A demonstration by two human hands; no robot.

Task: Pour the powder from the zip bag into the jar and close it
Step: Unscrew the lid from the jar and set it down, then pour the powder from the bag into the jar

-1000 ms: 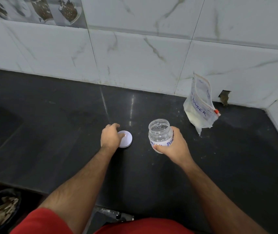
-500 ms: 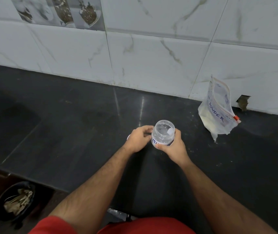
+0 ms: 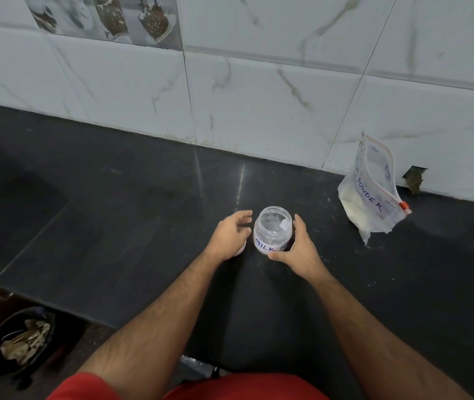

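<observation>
Notably, toward the counter's (image 3: 114,197) back right corner the limp, light zip bag (image 3: 370,197) invited a hold below its zipper, while mid-counter the rigid, lidless jar (image 3: 272,230) was gripped by the right hand (image 3: 295,249); the left hand (image 3: 230,235) hovered loosely curled, empty.

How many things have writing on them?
2. The jar in the middle, held by the right hand, and the zip bag leaning on the wall at right. No other writing shows.

I see my right hand (image 3: 295,246) curled around the jar (image 3: 272,230); my left hand (image 3: 230,235) hovers beside it, fingers loosely bent.
</observation>
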